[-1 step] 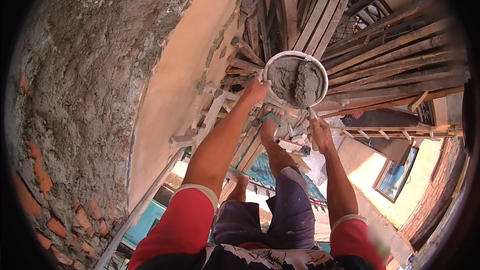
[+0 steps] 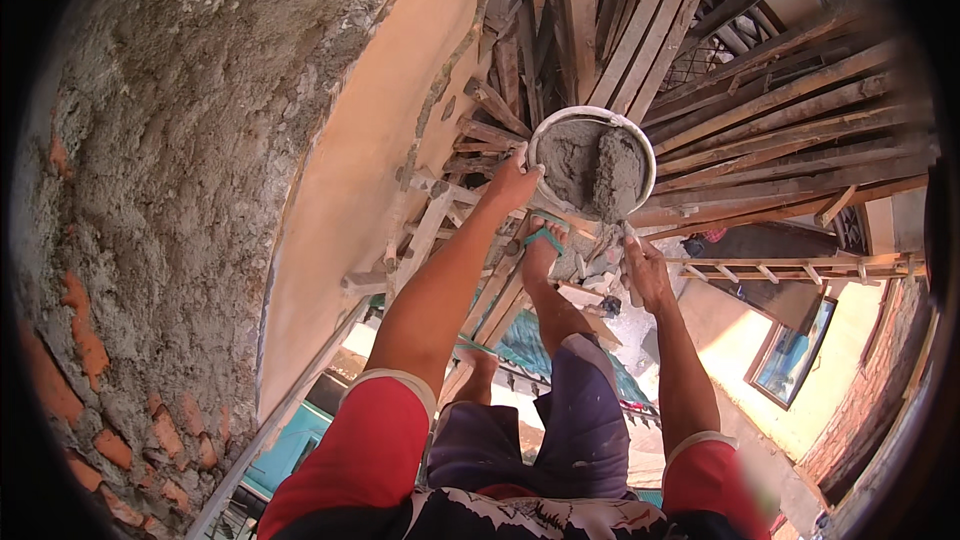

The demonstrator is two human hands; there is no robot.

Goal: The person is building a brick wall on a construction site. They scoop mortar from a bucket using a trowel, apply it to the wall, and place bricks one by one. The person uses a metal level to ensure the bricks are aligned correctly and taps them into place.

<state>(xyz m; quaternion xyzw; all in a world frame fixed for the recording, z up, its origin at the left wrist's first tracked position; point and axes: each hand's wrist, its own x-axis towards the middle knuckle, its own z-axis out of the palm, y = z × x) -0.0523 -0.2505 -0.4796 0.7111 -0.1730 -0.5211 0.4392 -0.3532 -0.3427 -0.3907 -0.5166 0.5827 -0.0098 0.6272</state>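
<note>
My left hand [image 2: 514, 183] is closed on the left rim of a round, pale bucket [image 2: 540, 122] with wet grey mortar [image 2: 570, 155] inside. In my right hand [image 2: 648, 272] is the handle of a trowel, gripped just below the bucket's near right edge. A thick heap of mortar [image 2: 620, 172] lies along the trowel and covers its blade. That loaded end is over the right part of the bucket; whether it touches the mortar beneath, I cannot tell.
A wall with rough grey mortar [image 2: 200, 140] and exposed red bricks [image 2: 85, 335] rises at my left. My sandalled foot [image 2: 545, 238] stands on narrow planks high above the ground. Many wooden beams [image 2: 800, 135] spread beyond the bucket. A window [image 2: 793, 352] is below right.
My right hand and the loaded trowel have shifted slightly right and toward me. My left hand keeps its hold on the bucket rim.
</note>
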